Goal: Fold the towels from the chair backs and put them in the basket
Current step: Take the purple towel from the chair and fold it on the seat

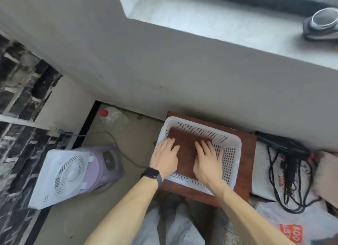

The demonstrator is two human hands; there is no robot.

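**Head view: both hands flat on towel in basket**

Head view, looking down. Basket (pixel 237 149), white and perforated, sits on a small red-brown table (pixel 247 164) against the wall. One brown folded towel (pixel 185 147) lies on its floor.

Hands: left hand (pixel 165 158) and right hand (pixel 207 160) both rest palm-down on the towel with fingers straight and spread. Neither grips anything. Watch (pixel 151 173) on the left wrist.

Key relation: the towel is directly under both hands, so no reach is left.
- It lies in the left part of the basket, with its left edge close to the left wall.
- The right part of the floor is bare.
- Left hand covers the towel's left edge. Right hand covers its right edge, outer fingers over bare floor, so it is the nearer hand to the free space.

Axes: the basket's long axis runs left to right. The towel's own long axis cannot be told, since the hands hide its near end.

Judgement: this towel is placed, and the hands need only lift straight up clear of the rim. A further towel would fit on top or to the right. No chairs in view.
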